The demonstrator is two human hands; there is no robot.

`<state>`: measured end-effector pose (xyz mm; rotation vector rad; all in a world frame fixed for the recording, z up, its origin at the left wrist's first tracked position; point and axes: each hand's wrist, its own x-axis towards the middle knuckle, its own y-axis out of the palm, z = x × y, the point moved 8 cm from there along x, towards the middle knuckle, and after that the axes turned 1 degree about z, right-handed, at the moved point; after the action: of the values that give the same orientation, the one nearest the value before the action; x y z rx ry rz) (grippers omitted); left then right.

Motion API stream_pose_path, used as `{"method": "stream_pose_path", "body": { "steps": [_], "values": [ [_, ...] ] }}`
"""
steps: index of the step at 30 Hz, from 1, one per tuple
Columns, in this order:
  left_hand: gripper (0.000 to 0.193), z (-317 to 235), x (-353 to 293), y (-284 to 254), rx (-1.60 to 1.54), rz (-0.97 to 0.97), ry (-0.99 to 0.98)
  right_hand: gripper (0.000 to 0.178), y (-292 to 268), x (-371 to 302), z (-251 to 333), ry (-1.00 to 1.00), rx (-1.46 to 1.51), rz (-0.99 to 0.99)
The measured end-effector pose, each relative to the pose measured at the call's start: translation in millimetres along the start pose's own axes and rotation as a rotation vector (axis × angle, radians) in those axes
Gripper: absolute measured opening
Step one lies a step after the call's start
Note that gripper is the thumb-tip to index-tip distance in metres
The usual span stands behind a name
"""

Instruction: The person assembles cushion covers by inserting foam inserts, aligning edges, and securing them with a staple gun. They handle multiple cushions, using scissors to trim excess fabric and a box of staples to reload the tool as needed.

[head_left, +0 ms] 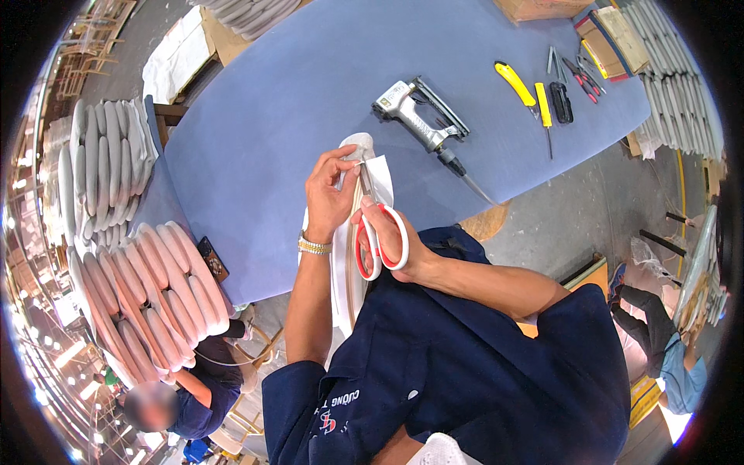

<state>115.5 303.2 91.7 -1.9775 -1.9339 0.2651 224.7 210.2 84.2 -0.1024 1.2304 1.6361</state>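
My right hand (413,256) is closed through the loops of a pair of scissors (404,229) with white and red handles. Their blades point away from me, along the edge of a long, narrow padded piece (359,142) that has a pale grey cover at its far end. With thumb and fingers pinched together, my left hand (332,194) grips the cover's edge beside the blade tips. White cloth (380,177) sticks out to the right of the blades, and the piece runs back toward my body. Whether the blades are apart is too small to tell.
A silver staple gun (418,116) with its hose lies on the blue table (256,139). Farther right are a yellow cutter (515,83), a yellow-handled screwdriver (544,108) and pliers (583,77). Padded pieces (147,287) are stacked at left, near a phone (211,258) and another person (209,395).
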Motion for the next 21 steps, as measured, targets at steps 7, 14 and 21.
{"method": "stream_pose_path", "body": {
  "steps": [7,14,21],
  "values": [
    [0.005,2,2,-2,0.038,-0.010,0.024,0.049,-3,1,0,0.007,-0.009,0.000],
    [0.005,3,3,-3,0.003,0.004,0.024,0.048,-4,2,-1,0.012,-0.032,0.058],
    [0.006,7,16,-4,0.033,-0.058,-0.020,0.050,5,9,-3,0.006,0.065,0.122]
  ]
}}
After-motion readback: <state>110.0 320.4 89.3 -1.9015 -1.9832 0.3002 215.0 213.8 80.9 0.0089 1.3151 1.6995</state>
